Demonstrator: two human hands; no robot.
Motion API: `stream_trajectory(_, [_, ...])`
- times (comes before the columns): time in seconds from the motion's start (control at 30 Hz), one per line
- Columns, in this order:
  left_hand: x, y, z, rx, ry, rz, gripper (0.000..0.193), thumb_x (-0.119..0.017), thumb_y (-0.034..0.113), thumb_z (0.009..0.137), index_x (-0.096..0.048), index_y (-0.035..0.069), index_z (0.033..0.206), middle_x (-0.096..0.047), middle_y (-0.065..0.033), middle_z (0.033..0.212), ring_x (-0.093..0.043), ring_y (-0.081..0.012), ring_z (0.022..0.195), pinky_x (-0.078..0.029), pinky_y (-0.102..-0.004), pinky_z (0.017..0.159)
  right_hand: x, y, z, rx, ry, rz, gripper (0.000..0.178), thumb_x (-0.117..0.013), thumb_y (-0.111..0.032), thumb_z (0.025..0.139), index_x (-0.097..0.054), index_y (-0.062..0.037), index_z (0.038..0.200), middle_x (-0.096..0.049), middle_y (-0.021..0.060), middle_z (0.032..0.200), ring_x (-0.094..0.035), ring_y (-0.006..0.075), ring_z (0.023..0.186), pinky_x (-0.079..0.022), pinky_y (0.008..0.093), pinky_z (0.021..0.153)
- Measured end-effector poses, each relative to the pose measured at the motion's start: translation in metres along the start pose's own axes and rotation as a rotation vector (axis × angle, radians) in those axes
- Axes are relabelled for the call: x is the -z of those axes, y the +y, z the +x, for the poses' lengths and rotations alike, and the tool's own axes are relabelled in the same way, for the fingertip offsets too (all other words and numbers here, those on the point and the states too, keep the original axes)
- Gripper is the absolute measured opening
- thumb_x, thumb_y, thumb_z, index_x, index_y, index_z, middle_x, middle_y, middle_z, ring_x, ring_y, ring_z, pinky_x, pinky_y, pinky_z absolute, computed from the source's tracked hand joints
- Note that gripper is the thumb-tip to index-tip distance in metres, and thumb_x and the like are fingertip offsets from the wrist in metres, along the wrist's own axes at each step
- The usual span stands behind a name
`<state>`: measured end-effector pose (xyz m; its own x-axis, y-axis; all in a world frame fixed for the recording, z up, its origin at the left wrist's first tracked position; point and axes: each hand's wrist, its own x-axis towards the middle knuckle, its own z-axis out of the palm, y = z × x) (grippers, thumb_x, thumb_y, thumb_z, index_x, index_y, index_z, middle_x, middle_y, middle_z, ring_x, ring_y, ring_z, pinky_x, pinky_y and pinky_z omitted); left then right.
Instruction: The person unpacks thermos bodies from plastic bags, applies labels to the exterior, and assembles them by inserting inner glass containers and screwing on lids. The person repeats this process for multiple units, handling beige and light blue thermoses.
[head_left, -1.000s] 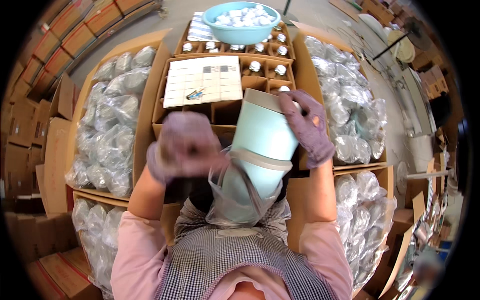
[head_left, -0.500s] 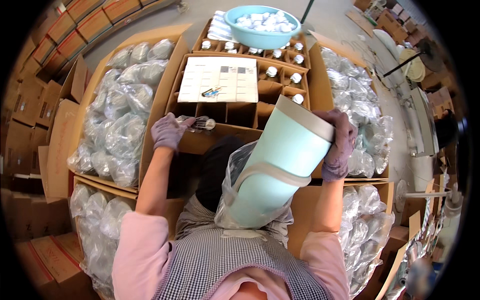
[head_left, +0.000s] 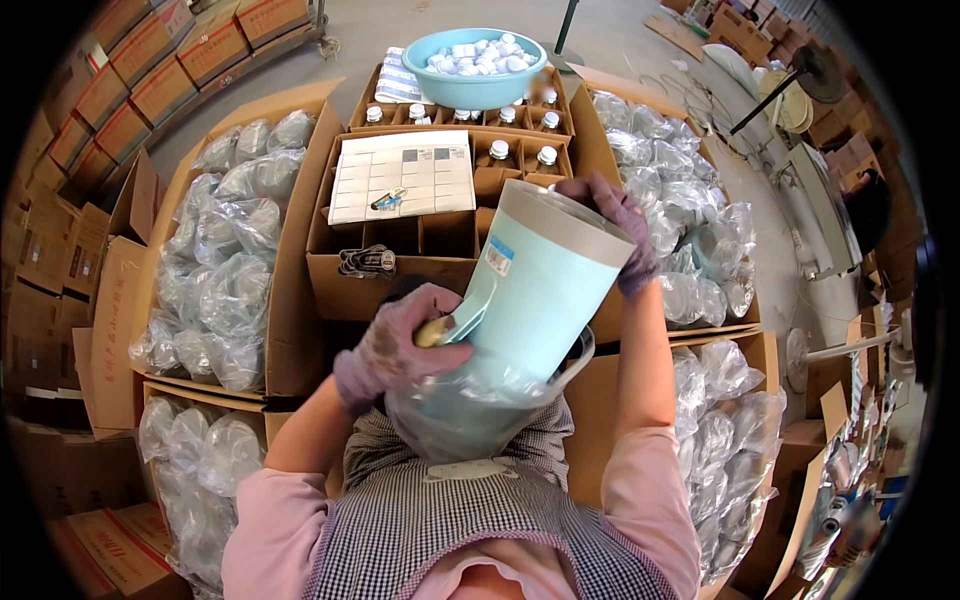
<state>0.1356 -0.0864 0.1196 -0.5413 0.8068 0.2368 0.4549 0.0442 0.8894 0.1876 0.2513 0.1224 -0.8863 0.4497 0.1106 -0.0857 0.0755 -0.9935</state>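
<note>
A large mint-green insulated jug (head_left: pixel 553 290) with a grey rim leans across my lap, its lower part inside a clear plastic bag (head_left: pixel 455 405). My right hand (head_left: pixel 622 232) grips the jug by its rim, at the upper right. In my closed left hand (head_left: pixel 412 345) is a scraper (head_left: pixel 434 332) with a yellowish handle; its flat blade lies along the jug's left side. Just above the blade, a small blue-and-white sticker (head_left: pixel 499 256) is on the jug. A grey curved handle (head_left: pixel 575 362) shows at the jug's lower right.
Ahead stands a divided carton (head_left: pixel 330 270) with a black wire holder (head_left: pixel 367 261) on its near wall and a printed sheet (head_left: pixel 405 178) on top. Behind it, a blue basin (head_left: pixel 474 85) holds small white pieces. Cartons of bagged items (head_left: pixel 235 255) flank me.
My left hand has come from the carton's near wall to the jug, now with the scraper in it. The jug has turned, bringing the sticker into sight and its handle to the right.
</note>
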Motion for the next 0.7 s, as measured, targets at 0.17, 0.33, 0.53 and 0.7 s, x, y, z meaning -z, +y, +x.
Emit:
stream_trajectory(0.17, [-0.043, 0.016, -0.022, -0.015, 0.259, 0.277, 0.038, -0.081, 0.019, 0.078, -0.06, 0.002, 0.104, -0.067, -0.0141, 0.086, -0.069, -0.0283, 0.068, -0.057, -0.0361, 0.065, -0.005, -0.039, -0.013, 0.156, 0.145, -0.05, 0.056, -0.043, -0.048, 0.103, -0.069, 0.0001, 0.116, -0.071, 0.0097, 0.108, -0.065, 0.02, 0.105, -0.048, 0.0359, 0.099])
stream_trajectory(0.33, [0.0, 0.017, 0.008, -0.315, 0.14, 0.243, 0.028, -0.073, 0.016, 0.087, -0.061, -0.001, 0.106, -0.066, -0.0163, 0.089, -0.068, -0.0295, 0.075, -0.056, -0.0351, 0.069, -0.052, -0.047, -0.036, 0.268, 0.023, -0.614, 0.054, -0.039, -0.044, 0.105, -0.07, -0.0001, 0.11, -0.073, 0.0174, 0.092, -0.068, 0.0277, 0.085, -0.05, 0.0374, 0.084])
stream_trajectory(0.53, [0.011, -0.003, 0.066, -0.298, 0.256, 0.424, 0.008, -0.071, 0.004, 0.083, -0.066, 0.002, 0.089, -0.063, -0.0098, 0.079, -0.063, -0.0258, 0.066, -0.05, -0.0348, 0.061, -0.057, -0.044, -0.04, 0.289, 0.079, -0.483, 0.051, -0.039, -0.035, 0.105, -0.074, 0.0009, 0.097, -0.073, 0.0149, 0.09, -0.068, 0.0225, 0.079, -0.052, 0.0327, 0.08])
stream_trajectory(0.7, [0.003, -0.007, 0.078, -0.379, 0.188, 0.349, 0.012, -0.074, 0.007, 0.081, -0.066, 0.002, 0.088, -0.063, -0.0096, 0.078, -0.062, -0.0259, 0.062, -0.049, -0.0344, 0.058, -0.054, -0.049, -0.045, 0.141, 0.07, -0.344, 0.049, -0.041, -0.034, 0.104, -0.074, 0.0015, 0.096, -0.072, 0.0122, 0.084, -0.065, 0.0165, 0.077, -0.051, 0.0298, 0.076])
